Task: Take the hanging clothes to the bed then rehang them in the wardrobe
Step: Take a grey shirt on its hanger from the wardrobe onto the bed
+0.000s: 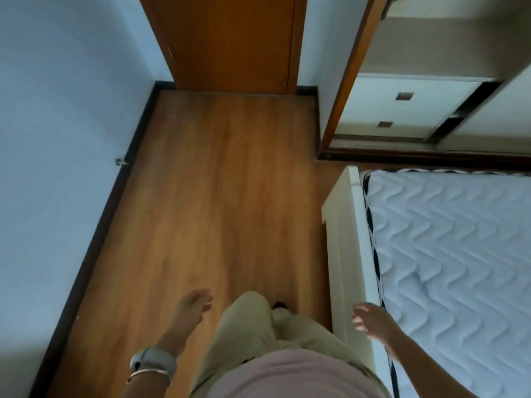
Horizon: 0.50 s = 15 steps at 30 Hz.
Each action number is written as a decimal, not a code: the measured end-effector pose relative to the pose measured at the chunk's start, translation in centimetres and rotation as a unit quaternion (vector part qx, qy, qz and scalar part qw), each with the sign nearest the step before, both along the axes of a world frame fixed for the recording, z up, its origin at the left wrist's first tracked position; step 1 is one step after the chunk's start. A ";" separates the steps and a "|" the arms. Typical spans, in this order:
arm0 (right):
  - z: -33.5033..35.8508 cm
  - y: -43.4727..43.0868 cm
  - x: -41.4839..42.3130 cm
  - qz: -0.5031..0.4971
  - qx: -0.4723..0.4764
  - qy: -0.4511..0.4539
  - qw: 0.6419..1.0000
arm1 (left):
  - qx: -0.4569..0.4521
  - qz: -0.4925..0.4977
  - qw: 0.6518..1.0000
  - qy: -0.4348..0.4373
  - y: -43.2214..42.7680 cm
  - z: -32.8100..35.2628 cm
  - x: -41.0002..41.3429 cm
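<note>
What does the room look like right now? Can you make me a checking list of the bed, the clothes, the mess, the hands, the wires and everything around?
Surface: quilted mattress on a white bed frame.
Job's things: wardrobe stands open, with white drawers showing; no hanging clothes seen.
Clutter: nothing seen.
Grips: left hand and right hand are both open and hold nothing; a watch and a bangle sit on the left wrist.
Cables: nothing seen.
Surroundings: wooden floor, pale wall, wooden door ahead.
</note>
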State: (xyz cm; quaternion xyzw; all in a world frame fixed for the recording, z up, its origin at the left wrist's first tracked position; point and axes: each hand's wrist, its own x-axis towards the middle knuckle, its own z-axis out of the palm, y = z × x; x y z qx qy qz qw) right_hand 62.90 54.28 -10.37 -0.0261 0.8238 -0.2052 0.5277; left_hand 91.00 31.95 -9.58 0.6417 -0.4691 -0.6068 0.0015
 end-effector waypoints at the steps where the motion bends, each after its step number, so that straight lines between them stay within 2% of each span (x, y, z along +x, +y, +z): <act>1: 0.6 -2.9 -1.5 -0.002 -0.020 -0.004 1.000 | 0.003 0.003 1.000 0.000 -1.8 0.3 -1.3; 6: 1.7 -14.5 -8.5 -0.045 -0.079 -0.002 0.996 | 0.059 -0.014 0.996 -0.059 -10.0 -2.9 -4.8; 9: 1.2 -18.0 -11.6 -0.124 -0.078 0.017 0.989 | 0.083 -0.049 0.992 -0.081 -16.5 -4.6 -7.7; 12: 0.1 -19.6 -12.9 -0.227 -0.032 0.012 0.973 | 0.078 -0.076 0.989 -0.100 -24.9 -5.3 -12.0; 15: 1.2 -21.1 -13.1 -0.318 0.013 -0.045 0.947 | 0.041 -0.140 0.983 -0.108 -31.8 -3.7 -17.8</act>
